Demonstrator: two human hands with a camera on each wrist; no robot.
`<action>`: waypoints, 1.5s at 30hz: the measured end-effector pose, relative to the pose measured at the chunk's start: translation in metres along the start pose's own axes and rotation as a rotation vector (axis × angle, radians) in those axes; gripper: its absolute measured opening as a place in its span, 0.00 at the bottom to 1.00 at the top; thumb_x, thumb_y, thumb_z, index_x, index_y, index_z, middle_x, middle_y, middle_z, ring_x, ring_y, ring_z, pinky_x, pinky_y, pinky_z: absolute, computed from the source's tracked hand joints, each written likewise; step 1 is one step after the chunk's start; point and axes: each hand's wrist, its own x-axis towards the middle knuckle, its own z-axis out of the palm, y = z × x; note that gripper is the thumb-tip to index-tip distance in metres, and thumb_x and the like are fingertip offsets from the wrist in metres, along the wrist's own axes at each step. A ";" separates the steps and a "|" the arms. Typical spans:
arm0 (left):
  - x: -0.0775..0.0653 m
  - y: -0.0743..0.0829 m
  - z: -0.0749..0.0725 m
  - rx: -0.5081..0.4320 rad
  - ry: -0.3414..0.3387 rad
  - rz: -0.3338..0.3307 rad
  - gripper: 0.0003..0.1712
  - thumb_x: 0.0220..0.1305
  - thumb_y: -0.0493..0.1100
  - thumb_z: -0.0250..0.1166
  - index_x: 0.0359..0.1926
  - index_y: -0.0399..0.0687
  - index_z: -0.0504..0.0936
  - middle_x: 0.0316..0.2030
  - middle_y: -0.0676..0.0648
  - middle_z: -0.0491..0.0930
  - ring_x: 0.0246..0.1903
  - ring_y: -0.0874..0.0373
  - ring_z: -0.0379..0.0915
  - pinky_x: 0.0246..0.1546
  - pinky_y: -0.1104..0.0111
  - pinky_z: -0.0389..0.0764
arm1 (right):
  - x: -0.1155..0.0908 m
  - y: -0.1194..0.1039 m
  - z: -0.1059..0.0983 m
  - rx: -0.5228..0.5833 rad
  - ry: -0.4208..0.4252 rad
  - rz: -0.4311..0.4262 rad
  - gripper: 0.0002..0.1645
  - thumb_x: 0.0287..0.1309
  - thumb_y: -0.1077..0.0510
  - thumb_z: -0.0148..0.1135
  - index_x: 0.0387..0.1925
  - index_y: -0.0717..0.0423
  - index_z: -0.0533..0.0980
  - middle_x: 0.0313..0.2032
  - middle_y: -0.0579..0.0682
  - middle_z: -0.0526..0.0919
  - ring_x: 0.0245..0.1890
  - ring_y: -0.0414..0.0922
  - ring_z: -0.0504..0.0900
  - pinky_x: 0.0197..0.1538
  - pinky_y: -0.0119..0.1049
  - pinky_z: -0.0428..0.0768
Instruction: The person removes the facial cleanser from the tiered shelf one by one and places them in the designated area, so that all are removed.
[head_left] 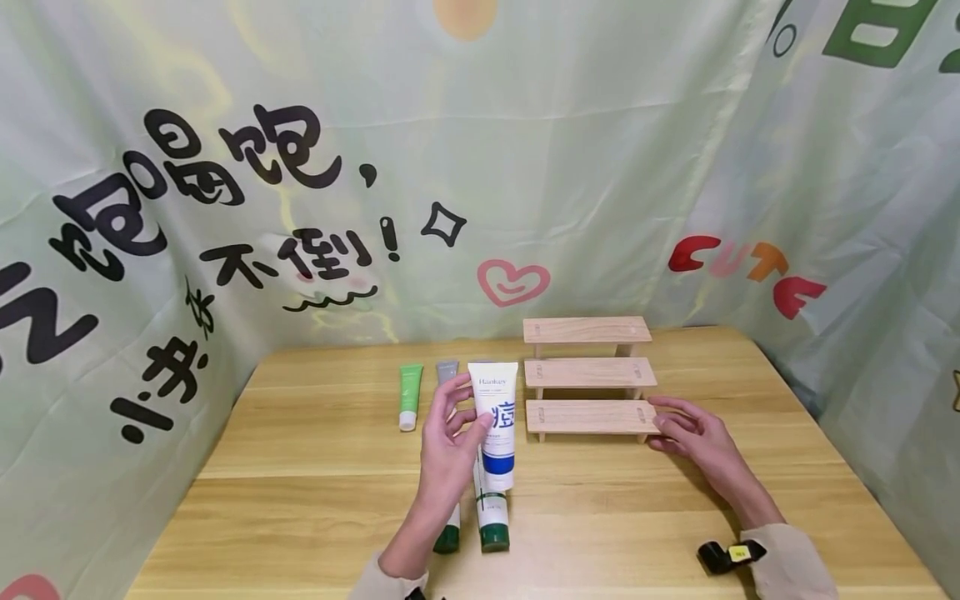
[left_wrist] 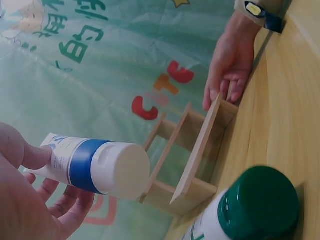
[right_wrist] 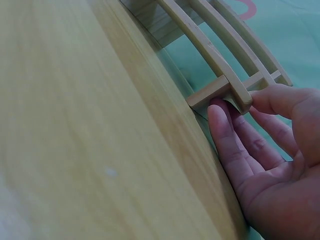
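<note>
In the head view my left hand (head_left: 450, 442) holds up a white squeeze tube (head_left: 497, 387) with blue print and a blue band. Its white cap (left_wrist: 131, 171) points down, and the thumb lies across the tube's front. Behind and below it, two white tubes with dark green caps (head_left: 494, 537) lie on the table, partly hidden by the hand and the held tube. A three-step wooden stand (head_left: 588, 415) stands to the right. My right hand (head_left: 697, 437) pinches the right end of its lowest step, thumb and fingers on either side of the board (right_wrist: 210, 55).
At the back left of the wooden table (head_left: 315, 450) lie a green tube (head_left: 409, 396) with a white cap and a grey tube (head_left: 447, 369), the latter partly covered by my left hand. A printed curtain (head_left: 600, 208) hangs behind and along the sides.
</note>
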 end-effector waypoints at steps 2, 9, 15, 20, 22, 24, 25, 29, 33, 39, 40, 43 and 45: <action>0.000 -0.001 -0.003 0.002 0.013 0.005 0.32 0.67 0.27 0.65 0.69 0.50 0.70 0.56 0.40 0.76 0.47 0.46 0.81 0.43 0.66 0.83 | 0.000 0.001 -0.001 -0.003 0.001 -0.002 0.30 0.73 0.60 0.61 0.68 0.71 0.66 0.45 0.45 0.87 0.44 0.41 0.88 0.46 0.39 0.86; -0.005 -0.002 -0.014 0.036 0.024 -0.022 0.34 0.68 0.28 0.65 0.70 0.55 0.69 0.57 0.43 0.77 0.49 0.47 0.80 0.47 0.66 0.83 | -0.001 0.003 -0.003 -0.017 0.003 -0.005 0.30 0.73 0.60 0.60 0.69 0.73 0.65 0.46 0.45 0.86 0.43 0.40 0.87 0.46 0.39 0.86; -0.005 -0.001 -0.024 0.051 0.036 -0.027 0.36 0.68 0.26 0.64 0.71 0.55 0.68 0.58 0.42 0.76 0.51 0.45 0.79 0.49 0.67 0.82 | -0.002 0.002 -0.003 -0.013 0.006 -0.009 0.29 0.73 0.60 0.60 0.68 0.71 0.67 0.47 0.44 0.86 0.44 0.40 0.87 0.47 0.38 0.86; -0.007 0.001 -0.032 0.061 0.033 -0.040 0.37 0.68 0.26 0.63 0.72 0.57 0.67 0.58 0.41 0.76 0.51 0.45 0.78 0.49 0.67 0.82 | -0.003 0.003 -0.003 -0.011 0.013 -0.005 0.30 0.73 0.60 0.61 0.68 0.72 0.66 0.46 0.44 0.86 0.44 0.40 0.87 0.46 0.39 0.86; -0.007 0.002 -0.036 0.058 0.030 -0.046 0.38 0.68 0.26 0.63 0.72 0.59 0.66 0.59 0.42 0.77 0.52 0.45 0.78 0.49 0.66 0.83 | -0.003 0.004 -0.003 -0.012 0.018 -0.002 0.30 0.73 0.60 0.61 0.69 0.72 0.65 0.46 0.44 0.86 0.44 0.40 0.87 0.46 0.39 0.86; -0.007 0.003 -0.040 0.049 0.029 -0.044 0.38 0.68 0.25 0.63 0.72 0.60 0.66 0.58 0.42 0.77 0.51 0.44 0.79 0.47 0.65 0.83 | -0.004 0.004 -0.002 -0.017 0.022 0.001 0.31 0.73 0.60 0.61 0.69 0.72 0.65 0.46 0.43 0.86 0.44 0.40 0.87 0.46 0.39 0.86; -0.007 0.003 -0.042 0.047 0.029 -0.045 0.39 0.68 0.25 0.63 0.72 0.60 0.66 0.58 0.41 0.76 0.51 0.44 0.79 0.46 0.64 0.84 | -0.004 0.004 -0.002 -0.018 0.025 0.002 0.31 0.73 0.60 0.61 0.69 0.72 0.65 0.46 0.43 0.86 0.44 0.40 0.87 0.46 0.38 0.86; -0.008 0.001 -0.052 0.062 0.048 -0.056 0.39 0.68 0.25 0.62 0.73 0.60 0.66 0.58 0.41 0.76 0.50 0.46 0.79 0.45 0.64 0.84 | -0.003 0.003 -0.002 -0.024 0.021 -0.008 0.31 0.73 0.59 0.61 0.68 0.71 0.66 0.47 0.43 0.86 0.44 0.39 0.86 0.47 0.38 0.86; -0.010 -0.001 -0.063 0.098 0.063 -0.065 0.40 0.69 0.24 0.61 0.74 0.58 0.64 0.57 0.41 0.76 0.50 0.46 0.79 0.46 0.66 0.83 | -0.002 0.002 -0.003 -0.015 0.017 -0.013 0.30 0.73 0.60 0.61 0.68 0.72 0.66 0.46 0.43 0.86 0.44 0.39 0.87 0.47 0.39 0.86; -0.013 -0.003 -0.078 0.125 0.074 -0.081 0.40 0.69 0.24 0.60 0.75 0.58 0.64 0.58 0.41 0.75 0.51 0.46 0.78 0.46 0.67 0.82 | -0.002 0.001 -0.001 0.009 0.016 -0.016 0.30 0.73 0.61 0.61 0.68 0.73 0.65 0.45 0.45 0.86 0.43 0.40 0.87 0.46 0.39 0.86; -0.013 -0.004 -0.081 0.122 0.077 -0.088 0.40 0.69 0.24 0.59 0.75 0.58 0.64 0.58 0.41 0.75 0.50 0.46 0.78 0.46 0.67 0.82 | -0.002 0.001 -0.001 0.014 0.010 -0.019 0.30 0.73 0.61 0.60 0.68 0.73 0.65 0.45 0.46 0.86 0.43 0.41 0.87 0.46 0.39 0.86; -0.016 -0.005 -0.088 0.120 0.081 -0.106 0.40 0.69 0.24 0.59 0.75 0.58 0.64 0.58 0.40 0.75 0.50 0.48 0.79 0.46 0.67 0.82 | -0.001 0.000 0.001 0.040 0.003 -0.024 0.30 0.72 0.62 0.60 0.68 0.74 0.65 0.45 0.48 0.86 0.43 0.42 0.87 0.46 0.40 0.86; -0.017 -0.006 -0.092 0.128 0.085 -0.111 0.40 0.69 0.24 0.59 0.75 0.58 0.64 0.58 0.40 0.75 0.50 0.49 0.79 0.46 0.68 0.82 | -0.001 0.000 0.001 0.035 0.001 -0.022 0.30 0.73 0.62 0.60 0.68 0.75 0.65 0.45 0.48 0.86 0.43 0.42 0.87 0.46 0.40 0.86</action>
